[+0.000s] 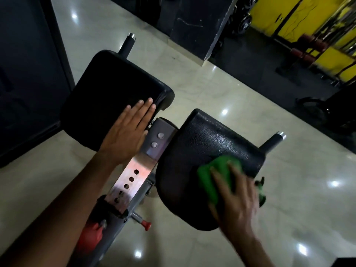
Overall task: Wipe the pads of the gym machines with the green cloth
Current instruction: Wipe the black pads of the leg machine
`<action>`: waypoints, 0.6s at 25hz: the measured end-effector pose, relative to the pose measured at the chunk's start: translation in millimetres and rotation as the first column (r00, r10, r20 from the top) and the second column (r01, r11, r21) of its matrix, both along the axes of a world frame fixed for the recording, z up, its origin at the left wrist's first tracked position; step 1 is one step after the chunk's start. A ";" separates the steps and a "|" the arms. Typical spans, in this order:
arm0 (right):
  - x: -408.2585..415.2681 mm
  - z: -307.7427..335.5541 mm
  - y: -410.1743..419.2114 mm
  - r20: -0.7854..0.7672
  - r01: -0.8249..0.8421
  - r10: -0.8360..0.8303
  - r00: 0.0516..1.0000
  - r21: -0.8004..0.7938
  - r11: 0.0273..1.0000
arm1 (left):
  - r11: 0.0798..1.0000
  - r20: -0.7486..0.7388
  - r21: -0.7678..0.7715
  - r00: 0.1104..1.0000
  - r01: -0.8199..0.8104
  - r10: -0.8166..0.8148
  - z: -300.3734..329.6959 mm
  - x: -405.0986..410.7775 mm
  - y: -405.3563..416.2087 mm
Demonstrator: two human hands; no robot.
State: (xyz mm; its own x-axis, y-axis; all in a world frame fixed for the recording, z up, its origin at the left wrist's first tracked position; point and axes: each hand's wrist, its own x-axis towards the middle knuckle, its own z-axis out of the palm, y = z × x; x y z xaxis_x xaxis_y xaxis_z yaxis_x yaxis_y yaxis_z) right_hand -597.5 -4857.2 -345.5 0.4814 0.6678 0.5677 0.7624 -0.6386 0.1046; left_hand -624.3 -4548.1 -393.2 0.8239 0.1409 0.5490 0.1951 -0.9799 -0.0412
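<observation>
Two black padded cushions sit side by side on a gym machine. My left hand (128,133) lies flat with straight fingers on the right edge of the left pad (107,93). On the right pad (204,149) my right hand (236,199) presses the green cloth (213,176) against its near right part, fingers spread over the cloth. The right hand is blurred. A bit of cloth hangs off the pad's right edge.
A steel adjustment post with holes (133,176) runs between the pads, with a red-tipped pin (143,222) and a red part (90,236) lower down. Black handles (128,44) (273,141) stick out behind each pad. Glossy pale floor; dumbbell racks and a yellow wall at far right.
</observation>
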 end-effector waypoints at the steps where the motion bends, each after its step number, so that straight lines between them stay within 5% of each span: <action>1: -7.4 -5.6 -2.9 0.039 -0.102 0.106 0.994 -0.093 0.990 | 0.999 0.007 0.042 1.000 0.014 -0.014 -5.0 1.0 3.2; 4: 21.2 11.6 10.1 0.112 -0.126 0.151 0.982 -0.199 0.972 | 0.998 0.031 0.059 0.999 0.035 -0.037 -10.0 4.2 9.6; 8: 57.9 39.5 44.4 -0.085 0.232 -0.225 0.971 0.086 0.969 | 0.998 0.073 0.027 0.995 0.061 -0.063 -9.5 2.7 8.1; 13: 27.6 16.7 32.7 0.021 -0.166 0.173 0.985 -0.196 0.966 | 0.997 0.164 -0.025 0.984 0.079 -0.074 4.7 10.0 12.0; 15: 44.8 29.7 42.5 0.043 -0.175 0.191 0.981 -0.245 0.954 | 0.995 0.159 -0.020 0.983 0.097 -0.092 7.5 12.5 15.4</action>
State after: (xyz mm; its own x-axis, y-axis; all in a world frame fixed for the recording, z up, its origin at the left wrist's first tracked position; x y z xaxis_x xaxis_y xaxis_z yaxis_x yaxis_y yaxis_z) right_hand -552.7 -4814.8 -315.8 0.3058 0.8608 0.4069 0.8502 -0.4392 0.2902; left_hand -611.8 -4532.8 -385.7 0.7378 0.0834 0.6698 0.1035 -0.9946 0.0099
